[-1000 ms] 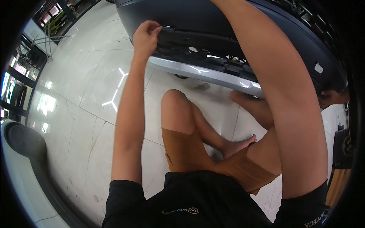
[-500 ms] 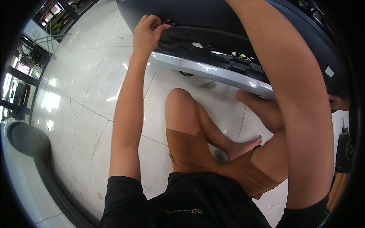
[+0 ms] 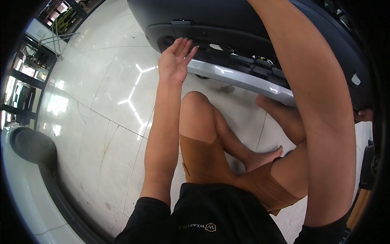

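My left hand [image 3: 174,63] is open, palm up, with its fingers stretched toward the dark lower opening of a car bumper [image 3: 227,20]. Whether the fingertips touch the bumper I cannot tell; nothing shows in the palm. Above them, a small black rectangular piece [image 3: 182,22] sits on the bumper's dark face. A silver trim strip [image 3: 239,75] runs along the bumper's lower edge, just right of my wrist. My right arm [image 3: 313,93] reaches up across the bumper and leaves the picture at the top, so my right hand is out of sight.
Another person's hand [image 3: 363,115] rests by the bumper's right end. My bent legs [image 3: 199,118] are on the pale tiled floor [image 3: 93,93] below the silver strip. A light-coloured curved body part with dark trim [image 3: 32,146] lies at the lower left. A metal stand [image 3: 59,40] is at the far left.
My left hand has left the small black piece, moved down and to the right, and turned palm up with its fingers opened. My right arm has hardly shifted.
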### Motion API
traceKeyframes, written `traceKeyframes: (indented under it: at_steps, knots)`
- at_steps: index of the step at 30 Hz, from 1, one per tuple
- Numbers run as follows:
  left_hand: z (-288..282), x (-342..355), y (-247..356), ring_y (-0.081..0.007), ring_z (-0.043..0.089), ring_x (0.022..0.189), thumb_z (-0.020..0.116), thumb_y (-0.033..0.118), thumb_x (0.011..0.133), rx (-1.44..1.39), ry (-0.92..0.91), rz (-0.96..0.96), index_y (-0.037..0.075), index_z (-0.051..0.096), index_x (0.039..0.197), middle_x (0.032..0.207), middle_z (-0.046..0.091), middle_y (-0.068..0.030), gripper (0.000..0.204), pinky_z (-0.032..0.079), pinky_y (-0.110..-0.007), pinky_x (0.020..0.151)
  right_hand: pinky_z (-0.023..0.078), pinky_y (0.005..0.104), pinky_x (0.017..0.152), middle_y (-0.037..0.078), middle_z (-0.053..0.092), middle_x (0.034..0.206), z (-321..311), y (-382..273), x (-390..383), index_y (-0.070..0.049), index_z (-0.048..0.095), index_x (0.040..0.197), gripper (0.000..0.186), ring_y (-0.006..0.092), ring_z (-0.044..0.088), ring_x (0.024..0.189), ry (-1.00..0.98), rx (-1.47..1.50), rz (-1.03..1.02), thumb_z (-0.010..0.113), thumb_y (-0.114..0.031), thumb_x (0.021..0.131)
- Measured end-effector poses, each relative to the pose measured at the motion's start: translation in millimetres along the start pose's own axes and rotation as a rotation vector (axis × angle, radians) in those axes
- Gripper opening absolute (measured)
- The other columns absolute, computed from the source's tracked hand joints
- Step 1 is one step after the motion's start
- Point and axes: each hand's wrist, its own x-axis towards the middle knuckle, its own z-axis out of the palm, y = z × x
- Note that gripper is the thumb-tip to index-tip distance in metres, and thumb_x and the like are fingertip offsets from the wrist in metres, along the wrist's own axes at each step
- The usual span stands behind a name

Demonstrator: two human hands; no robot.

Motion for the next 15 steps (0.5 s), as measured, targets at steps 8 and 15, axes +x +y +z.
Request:
traceKeyframes:
  at_steps: [8, 15]
  knots:
    - [6, -4, -12, -0.0408, 0.05, 0.136, 0.052, 0.005, 0.104, -0.066, 0.002, 0.056, -0.014, 0.05, 0.128, 0.138, 0.05, -0.0275, 0.03, 0.049, -0.058, 0.114, 0.056, 0.0404, 0.092, 0.021, 0.075, 0.113, -10, -4, -1, 0.004, 0.076, 0.105, 0.076, 0.0331, 0.073, 0.107, -0.05, 0.013, -0.04, 0.055, -0.068, 0.095]
    - [9, -11, -9, -0.0443, 0.046, 0.14, 0.043, 0.008, 0.108, -0.114, 0.03, 0.137, -0.017, 0.045, 0.131, 0.144, 0.044, -0.0321, 0.035, 0.046, -0.057, 0.117, 0.054, 0.0407, 0.097, 0.022, 0.074, 0.116, 2, 0, -5, 0.005, 0.075, 0.11, 0.075, 0.0336, 0.07, 0.113, 0.089, 0.065, -0.081, 0.056, -0.066, 0.095]
